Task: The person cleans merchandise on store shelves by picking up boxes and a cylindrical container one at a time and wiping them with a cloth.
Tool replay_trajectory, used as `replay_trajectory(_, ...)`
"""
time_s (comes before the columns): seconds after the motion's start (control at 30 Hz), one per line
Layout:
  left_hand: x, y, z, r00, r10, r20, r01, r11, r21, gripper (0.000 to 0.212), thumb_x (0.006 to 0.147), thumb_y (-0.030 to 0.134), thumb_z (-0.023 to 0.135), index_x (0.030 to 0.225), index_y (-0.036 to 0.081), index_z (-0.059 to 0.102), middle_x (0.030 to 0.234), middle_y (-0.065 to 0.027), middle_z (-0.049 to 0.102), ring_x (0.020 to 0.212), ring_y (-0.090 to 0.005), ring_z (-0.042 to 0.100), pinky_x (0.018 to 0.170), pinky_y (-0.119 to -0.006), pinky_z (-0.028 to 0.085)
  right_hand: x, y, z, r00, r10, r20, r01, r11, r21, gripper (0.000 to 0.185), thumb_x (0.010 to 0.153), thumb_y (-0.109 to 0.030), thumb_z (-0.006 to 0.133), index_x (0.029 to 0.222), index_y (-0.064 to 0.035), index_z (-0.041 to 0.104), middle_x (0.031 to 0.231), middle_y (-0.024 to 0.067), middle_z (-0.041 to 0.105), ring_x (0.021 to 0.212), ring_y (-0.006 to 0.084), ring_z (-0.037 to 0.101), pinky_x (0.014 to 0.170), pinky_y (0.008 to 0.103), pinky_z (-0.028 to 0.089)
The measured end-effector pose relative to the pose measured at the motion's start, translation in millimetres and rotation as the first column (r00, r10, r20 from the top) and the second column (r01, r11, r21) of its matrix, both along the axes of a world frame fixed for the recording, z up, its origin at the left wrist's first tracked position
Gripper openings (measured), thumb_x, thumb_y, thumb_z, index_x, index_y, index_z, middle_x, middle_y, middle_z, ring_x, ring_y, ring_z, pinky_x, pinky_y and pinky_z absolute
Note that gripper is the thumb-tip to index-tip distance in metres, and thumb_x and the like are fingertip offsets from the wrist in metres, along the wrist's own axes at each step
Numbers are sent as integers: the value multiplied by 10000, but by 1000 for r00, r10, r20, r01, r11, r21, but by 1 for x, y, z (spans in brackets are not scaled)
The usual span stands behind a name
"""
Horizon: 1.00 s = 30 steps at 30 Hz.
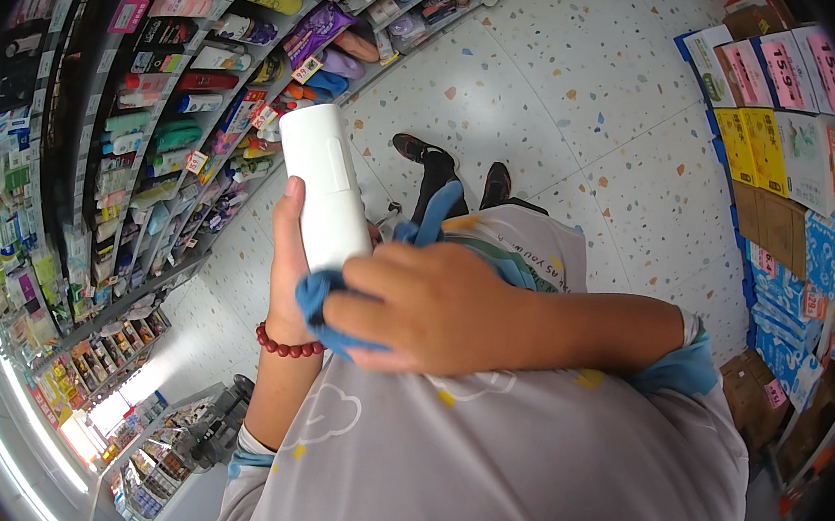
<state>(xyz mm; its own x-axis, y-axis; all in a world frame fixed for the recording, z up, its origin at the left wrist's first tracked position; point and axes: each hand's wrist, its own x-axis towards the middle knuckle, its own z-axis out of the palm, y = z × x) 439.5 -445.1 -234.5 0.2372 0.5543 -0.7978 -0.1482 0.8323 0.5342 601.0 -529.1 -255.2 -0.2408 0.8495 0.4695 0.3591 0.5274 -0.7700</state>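
A white plastic bottle (327,176) stands slanted before my body, its lower end towards me. My left hand (290,271) is wrapped around its left side, the thumb lying along it; a red bead bracelet is on that wrist. My right hand (420,310) grips a blue cloth (319,300) and presses it to the near end of the bottle. Part of the cloth sticks up beyond the knuckles. The bottle's near end is hidden by the cloth and fingers.
Store shelves (176,102) packed with bottles, tubes and packets run along the left. On the right are stacked cartons (768,143) and blue-white packs (788,326) with price cards. Speckled floor tiles (553,100) lie between. A fan (209,432) stands at lower left.
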Motion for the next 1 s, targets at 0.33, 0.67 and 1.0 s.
replay_trajectory(0.33,7,-13,1,975,58,213,-65,997,29,580,1075,528,355,1353,55,542,1164,-147,695,970,-254,713,839,-401,603,18,28,-15,986,-166,30,163,983,89,393,744,-302,834,1058,-162,643,896,32,561,737,203,612,570,328,506)
replay_trajectory(0.67,-7,-16,3,906,-399,138,359,900,248,686,1091,568,273,1341,-24,514,1056,-169,686,833,-241,714,743,-353,594,16,81,-27,658,-604,-449,436,792,-427,340,937,-246,738,1116,-12,568,910,128,700,831,115,656,715,303,544)
replay_trajectory(1.0,-25,-5,-9,958,-225,-179,264,933,244,589,1091,540,357,1289,28,570,1055,-154,700,968,-242,708,826,-370,605,-27,15,-12,971,-236,-40,234,971,-48,378,791,-243,807,1067,-84,603,878,78,525,724,230,601,582,351,517)
